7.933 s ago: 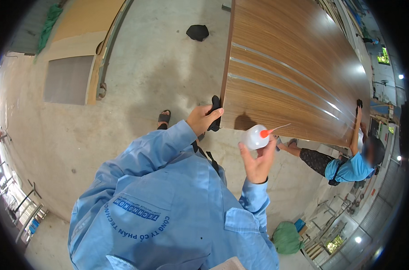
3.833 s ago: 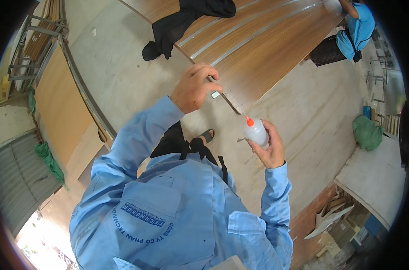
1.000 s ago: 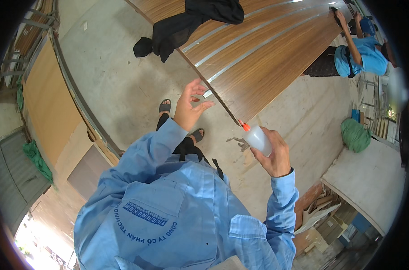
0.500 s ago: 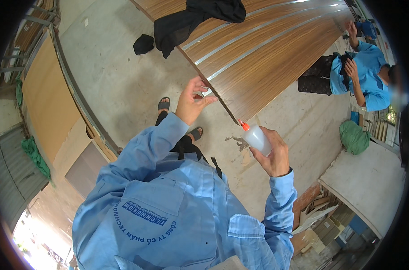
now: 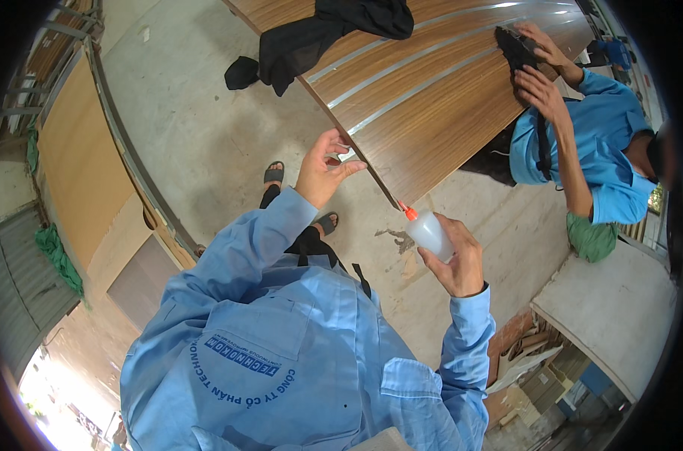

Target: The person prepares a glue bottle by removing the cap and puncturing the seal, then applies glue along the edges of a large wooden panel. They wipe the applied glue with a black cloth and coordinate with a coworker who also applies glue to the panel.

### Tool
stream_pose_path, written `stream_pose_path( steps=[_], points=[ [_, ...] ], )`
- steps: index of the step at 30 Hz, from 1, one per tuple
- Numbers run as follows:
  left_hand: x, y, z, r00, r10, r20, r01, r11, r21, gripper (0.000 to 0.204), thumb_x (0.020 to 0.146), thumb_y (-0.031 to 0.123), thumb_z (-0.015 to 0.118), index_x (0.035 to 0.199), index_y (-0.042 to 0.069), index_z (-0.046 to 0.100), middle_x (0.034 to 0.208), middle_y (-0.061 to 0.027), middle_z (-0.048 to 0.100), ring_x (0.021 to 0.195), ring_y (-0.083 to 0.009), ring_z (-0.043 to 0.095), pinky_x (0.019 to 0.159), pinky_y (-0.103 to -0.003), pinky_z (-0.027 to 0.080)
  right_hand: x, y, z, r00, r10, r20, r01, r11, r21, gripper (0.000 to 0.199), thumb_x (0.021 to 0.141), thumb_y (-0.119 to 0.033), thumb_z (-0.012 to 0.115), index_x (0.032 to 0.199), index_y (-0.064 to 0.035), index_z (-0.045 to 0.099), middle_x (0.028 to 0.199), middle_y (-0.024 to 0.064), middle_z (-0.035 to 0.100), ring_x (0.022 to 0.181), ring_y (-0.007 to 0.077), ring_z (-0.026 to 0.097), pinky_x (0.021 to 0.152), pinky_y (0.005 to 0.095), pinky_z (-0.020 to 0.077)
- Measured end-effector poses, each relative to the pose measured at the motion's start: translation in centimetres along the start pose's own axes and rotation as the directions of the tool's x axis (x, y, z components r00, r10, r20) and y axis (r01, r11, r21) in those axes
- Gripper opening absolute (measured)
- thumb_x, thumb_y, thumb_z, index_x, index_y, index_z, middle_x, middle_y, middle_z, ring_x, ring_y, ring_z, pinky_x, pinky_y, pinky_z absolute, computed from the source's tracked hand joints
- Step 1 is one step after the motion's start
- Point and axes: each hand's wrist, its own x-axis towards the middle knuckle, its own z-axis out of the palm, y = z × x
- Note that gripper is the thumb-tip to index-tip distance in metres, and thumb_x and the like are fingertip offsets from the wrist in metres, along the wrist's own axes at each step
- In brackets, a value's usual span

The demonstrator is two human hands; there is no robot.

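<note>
A brown wood-grain panel (image 5: 431, 143) with shiny metal-coloured strips across it reaches toward me from the upper right. My left hand (image 5: 322, 167) is curled at its near edge, thumb and fingers around a small pale, shiny piece (image 5: 346, 153) that I cannot make out well. In my right hand (image 5: 461, 259) is a translucent white squeeze bottle (image 5: 431, 234) with a red nozzle. The bottle tilts so that its nozzle tip is at the panel's near corner, touching it or very close.
Black cloth (image 5: 300, 49) lies over the panel's far left part. A co-worker in a blue shirt (image 5: 612, 135) leans over the right side, both hands on a dark cloth (image 5: 514, 49). A green sack (image 5: 591, 237) and white tabletop (image 5: 612, 312) stand at the right, a tan board (image 5: 78, 158) at the left.
The co-worker has leaned in and brought both hands with the dark cloth down onto the panel. My hands and the bottle are nearly unchanged.
</note>
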Motion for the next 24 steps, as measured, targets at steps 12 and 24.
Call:
stream_pose_path(
  steps=[12,24],
  points=[
    [1.2,-1.0,-0.1,1.0,0.027,-0.012,-0.027,0.999,0.017,0.074,0.075,0.021,0.091,0.135,0.005,0.05,0.123,-0.0061,0.063,0.109,-0.0197,0.056,0.089,-0.037,0.048,0.3,2.7,1.5,0.715,0.358,0.601,-0.613,-0.094,0.785,0.063,0.093,-0.049,0.066,0.137,-0.0054,0.054,0.123,0.0122,0.061,0.107,0.0257,0.059,0.081,0.0372,0.0522],
    [1.6,-1.8,-0.5,0.999,-0.02,-0.037,0.026,0.988,0.151,0.088,0.073,0.032,0.092,0.142,0.006,0.044,0.132,-0.0045,0.059,0.115,-0.0183,0.056,0.093,-0.038,0.046,-0.9,0.5,2.2,0.804,0.124,0.581,-0.544,-0.24,0.804,0.039,0.1,-0.04,0.052,0.112,-0.0037,0.059,0.102,0.012,0.061,0.09,0.0263,0.059,0.074,0.0364,0.0487]
  ],
)
